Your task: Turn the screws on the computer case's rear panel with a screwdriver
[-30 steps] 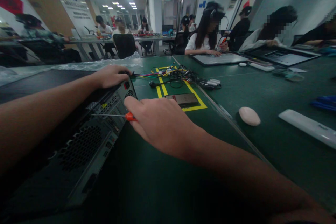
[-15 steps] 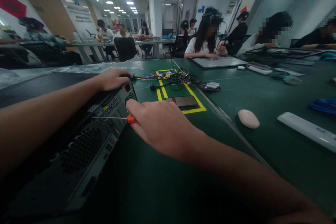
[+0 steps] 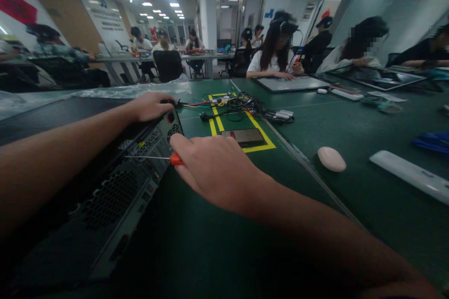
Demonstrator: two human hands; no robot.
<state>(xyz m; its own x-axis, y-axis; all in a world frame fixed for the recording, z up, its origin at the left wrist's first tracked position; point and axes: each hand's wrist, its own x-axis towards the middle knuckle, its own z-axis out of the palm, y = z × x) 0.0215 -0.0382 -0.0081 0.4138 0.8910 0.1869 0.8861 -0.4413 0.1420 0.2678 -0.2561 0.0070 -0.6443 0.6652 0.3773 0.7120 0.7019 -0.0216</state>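
Observation:
A black desktop computer case [image 3: 108, 201] lies on the left, its grey metal back panel with vent holes and ports turned toward me. My left hand [image 3: 150, 105] grips the top edge at the far corner of the case, fingers bent over it. In my right hand [image 3: 217, 168] is a screwdriver [image 3: 176, 159], its orange handle mostly covered by my fingers. The thin shaft points left, and its tip is at the back panel near the upper edge; whether it sits in a screw is too small to tell.
Beyond my right hand, yellow tape marks the green table [image 3: 280, 187] around a dark flat box [image 3: 243, 137] and tangled cables [image 3: 245, 103]. A pale pink rounded object [image 3: 331, 159] and a white bar [image 3: 410, 173] lie right. Clear plastic wrap [image 3: 154, 86] lies behind the case. Several people sit beyond.
Both hands, the screwdriver and the case stay nearly in place. At the back right, a dark framed panel in front of a co-worker has shifted and now shows its frame clearly.

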